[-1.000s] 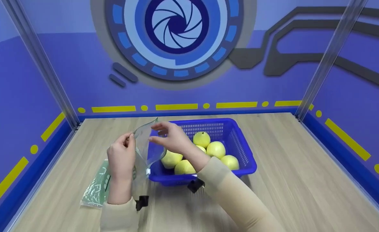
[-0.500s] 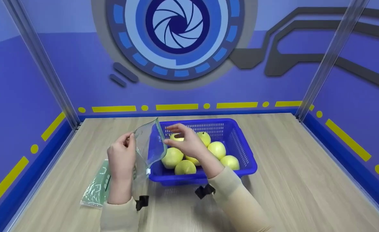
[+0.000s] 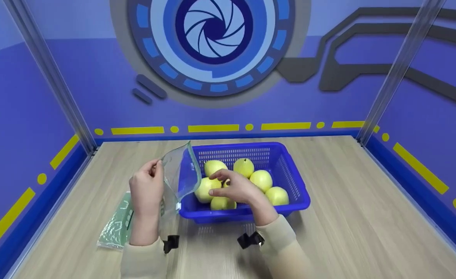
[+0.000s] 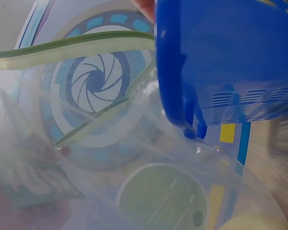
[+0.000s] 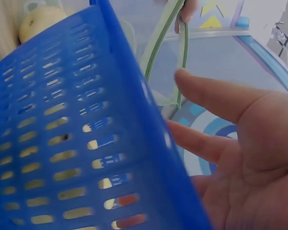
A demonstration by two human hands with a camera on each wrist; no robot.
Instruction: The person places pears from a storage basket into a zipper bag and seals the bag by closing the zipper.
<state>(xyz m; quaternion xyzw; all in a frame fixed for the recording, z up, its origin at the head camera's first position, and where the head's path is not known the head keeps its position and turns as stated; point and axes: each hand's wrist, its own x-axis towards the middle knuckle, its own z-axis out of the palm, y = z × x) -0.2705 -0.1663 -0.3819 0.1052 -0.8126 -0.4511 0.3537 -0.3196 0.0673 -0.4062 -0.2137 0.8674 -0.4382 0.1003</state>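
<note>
Zip bag (image 3: 180, 174), clear and green-edged, hangs from my left hand (image 3: 146, 188), its mouth gaping toward the blue basket (image 3: 212, 214). My left thumb and fingers pinch one side of it near the top, and its white slider (image 3: 178, 206) sits low, against the basket's front left corner as the head view has it. The bag overlaps the basket's left end, and a round green print shows on its film in the left wrist view.

My right hand (image 3: 238, 188) is over the basket, thumb and fingers parted wide with nothing between them. Beneath and around it lie the pears (image 3: 261, 180), pale yellow-green: six show well, and a sliver of another peeks from under my hand. My right thumb crosses in front of the leftmost pear; whether it touches, I can't tell from this angle.

Beside my left forearm, a green printed packet (image 3: 115, 226) lies flat on the wooden table (image 3: 348, 217). Both my beige sleeves (image 3: 144, 259) have a black clip (image 3: 171, 243) at the cuff.
</note>
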